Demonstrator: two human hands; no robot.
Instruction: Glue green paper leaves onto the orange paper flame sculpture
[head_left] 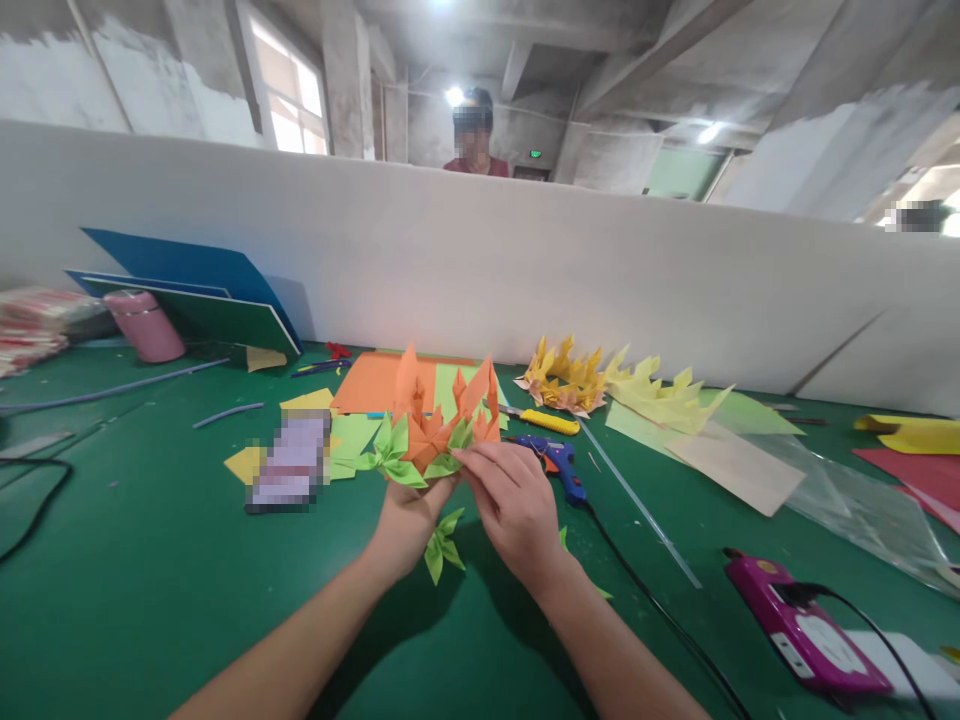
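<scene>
An orange folded-paper crown is held up above the green table, its tall points upward. Wrapped under its lower edge, my left hand is closed and supports it. A light-green paper flower sits on the crown's left front. My right hand pinches a second green paper flower against the right front, partly hidden by the fingers. Another green paper flower lies on the table below my hands, and green tips of one more show beneath my right forearm. Just right of my right hand rests a blue glue gun.
Behind are a yellow cutter, an orange-yellow paper crown and a pale-yellow one. A blurred phone lies left. The glue gun's cord runs toward me; a magenta power strip is at right. A white partition stands behind.
</scene>
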